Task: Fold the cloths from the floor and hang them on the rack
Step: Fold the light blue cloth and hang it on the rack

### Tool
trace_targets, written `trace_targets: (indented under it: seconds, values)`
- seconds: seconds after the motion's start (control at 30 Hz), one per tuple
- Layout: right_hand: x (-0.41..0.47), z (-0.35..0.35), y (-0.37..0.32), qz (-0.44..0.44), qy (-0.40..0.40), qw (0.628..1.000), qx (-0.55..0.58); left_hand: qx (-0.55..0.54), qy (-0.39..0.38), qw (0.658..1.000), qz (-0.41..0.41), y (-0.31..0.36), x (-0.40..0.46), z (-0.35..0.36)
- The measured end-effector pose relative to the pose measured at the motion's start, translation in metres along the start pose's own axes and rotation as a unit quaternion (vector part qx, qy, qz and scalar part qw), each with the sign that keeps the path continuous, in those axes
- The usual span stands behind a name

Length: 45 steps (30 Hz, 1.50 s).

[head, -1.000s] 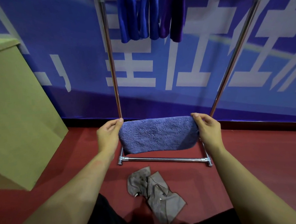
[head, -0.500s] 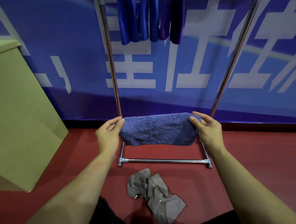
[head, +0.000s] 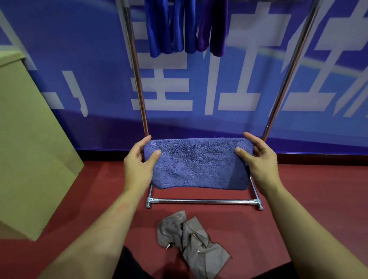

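Since the earlier frame the blue towel (head: 198, 163) hangs lower and shows more of its face, and both thumbs have come round onto its front side. The left hand (head: 137, 166) pinches the left end, with the thumb in front and the fingers behind the top corner. The right hand (head: 257, 159) pinches the right end in the same way. The hands are well apart, and the towel is stretched flat between them, in the air in front of the rack (head: 137, 82) and above its bottom bar.

I judge that the folding of this towel is almost done. The next move probably calls for lifting it to the top bar, beside the blue cloths (head: 185, 22) already hanging there. A grey cloth (head: 192, 243) lies crumpled on the red floor (head: 310, 207), near the person, not yet folded.
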State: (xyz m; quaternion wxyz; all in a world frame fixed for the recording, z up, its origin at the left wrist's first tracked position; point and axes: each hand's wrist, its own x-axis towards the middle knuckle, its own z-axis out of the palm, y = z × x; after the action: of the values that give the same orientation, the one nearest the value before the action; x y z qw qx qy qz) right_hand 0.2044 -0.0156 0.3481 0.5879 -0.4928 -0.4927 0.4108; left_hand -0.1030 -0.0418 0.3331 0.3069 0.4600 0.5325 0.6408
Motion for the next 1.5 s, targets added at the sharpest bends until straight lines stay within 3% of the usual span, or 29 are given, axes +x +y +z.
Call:
trace_targets:
  seconds: [0.1, 0.3, 0.63, 1.23, 1.37, 1.5]
  values:
    - [0.001, -0.002, 0.002, 0.001, -0.006, 0.999, -0.032, 0.056, -0.027, 0.998, 0.013, -0.007, 0.003, -0.004]
    - [0.003, -0.006, 0.008, 0.036, -0.020, 0.998, -0.039, 0.068, -0.083, 0.994, -0.005, -0.011, 0.003, -0.010]
    - [0.002, -0.004, 0.012, 0.056, -0.085, 0.993, -0.051, 0.075, -0.071, 0.994, -0.016, -0.018, 0.005, -0.012]
    - [0.000, 0.002, 0.014, -0.058, 0.014, 0.989, -0.132, 0.127, -0.002, 0.992, -0.004, -0.017, 0.001, -0.008]
    - [0.002, 0.000, 0.015, -0.005, -0.014, 0.996, -0.091, 0.093, -0.049, 0.994, 0.012, -0.015, 0.000, -0.009]
    - [0.003, -0.005, 0.017, 0.011, -0.040, 0.989, -0.141, 0.101, -0.096, 0.990, -0.003, -0.019, 0.001, -0.014]
